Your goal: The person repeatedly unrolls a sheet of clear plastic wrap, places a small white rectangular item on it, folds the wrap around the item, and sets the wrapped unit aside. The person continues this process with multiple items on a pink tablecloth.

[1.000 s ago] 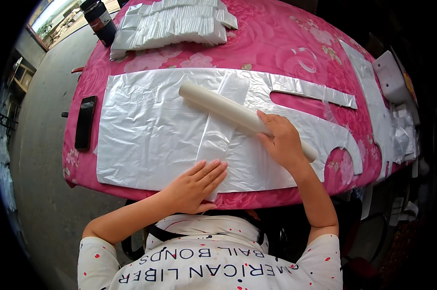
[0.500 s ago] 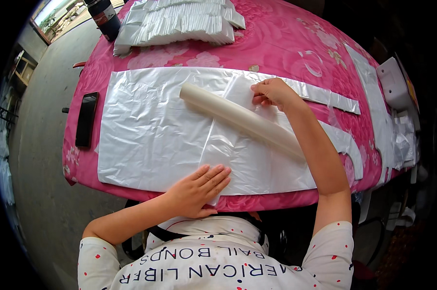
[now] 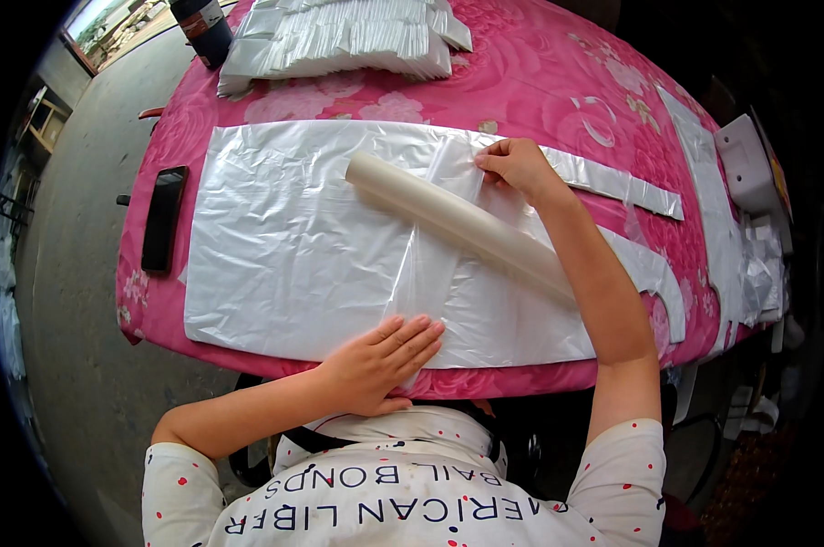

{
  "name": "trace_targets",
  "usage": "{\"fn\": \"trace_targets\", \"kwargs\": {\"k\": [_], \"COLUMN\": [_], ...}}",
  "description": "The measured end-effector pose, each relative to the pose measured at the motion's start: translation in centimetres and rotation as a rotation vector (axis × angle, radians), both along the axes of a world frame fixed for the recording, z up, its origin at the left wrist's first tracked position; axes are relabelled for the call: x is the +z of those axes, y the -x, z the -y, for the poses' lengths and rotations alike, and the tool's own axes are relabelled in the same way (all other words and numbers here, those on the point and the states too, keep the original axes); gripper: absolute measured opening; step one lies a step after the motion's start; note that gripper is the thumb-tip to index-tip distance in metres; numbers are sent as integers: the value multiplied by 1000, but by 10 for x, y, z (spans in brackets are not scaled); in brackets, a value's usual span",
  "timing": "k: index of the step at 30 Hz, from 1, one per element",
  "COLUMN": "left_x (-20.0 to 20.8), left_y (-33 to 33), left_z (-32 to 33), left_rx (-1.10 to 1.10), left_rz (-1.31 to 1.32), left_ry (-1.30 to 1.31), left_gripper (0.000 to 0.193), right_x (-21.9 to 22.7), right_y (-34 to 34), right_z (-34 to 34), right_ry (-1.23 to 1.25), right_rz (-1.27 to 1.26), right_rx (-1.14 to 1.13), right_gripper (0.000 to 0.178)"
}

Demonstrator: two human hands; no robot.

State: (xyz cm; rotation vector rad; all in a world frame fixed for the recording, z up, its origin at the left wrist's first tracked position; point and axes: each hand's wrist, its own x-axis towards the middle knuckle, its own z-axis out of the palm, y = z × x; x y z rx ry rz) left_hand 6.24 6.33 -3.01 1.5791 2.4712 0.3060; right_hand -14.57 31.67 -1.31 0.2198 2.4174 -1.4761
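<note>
The white plastic bag [image 3: 275,237] lay flat across the near half of the table, its straight edge to the left and its cut-out handles to the right, and a translucent film strip [image 3: 426,273] ran over its middle from the near side toward the far side. A pale roll [image 3: 453,221] rested slantwise on top, its far left end passing over the strip and its near right end hidden behind the right forearm. The left hand [image 3: 380,365] was spread palm down with fingers straight and together, pressing on the near end of the strip and gripping nothing. The right hand [image 3: 517,170] had its thumb and fingertips brought together, pinching the strip near its far end. Under everything stretched a pink tablecloth [image 3: 521,91] printed with roses and paler flowers, its surface lightly wrinkled. A dark phone [image 3: 164,219] lay just left of the bag; at the far left stood a thick pile of folded white bags [image 3: 348,41] beside a dark jar [image 3: 202,32]. Along the right side were a flat white sheet [image 3: 695,173], a white box [image 3: 745,164] and crumpled clear plastic [image 3: 760,273]. Beyond the left edge, a bare grey floor [image 3: 75,228] ran past a wooden shelf [image 3: 46,123] to a bright doorway [image 3: 120,23]; the room's right side was dark.
</note>
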Motion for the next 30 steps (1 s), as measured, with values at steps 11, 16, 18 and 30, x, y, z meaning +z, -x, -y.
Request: {"fn": "trace_targets", "kwargs": {"k": [11,16,18,30], "left_x": [3,-1,1,0], "left_y": [-3,-3,-1,14], "left_z": [13,13,13,-19], "left_rx": [120,67,114,390], "left_rz": [74,31,101,-20], "left_ry": [-94,-77,-150,-42], "left_gripper": [79,80,80,68], "right_x": [19,8,8,13], "right_y": [-124,-136,-133,-173], "right_z": [5,-30,-58,2], "right_ry": [-523,-761,-819,-527], "right_rz": [-621,-658,-542,-690], "right_rx": [383,237,26,274], "right_gripper": [51,61,61,62]}}
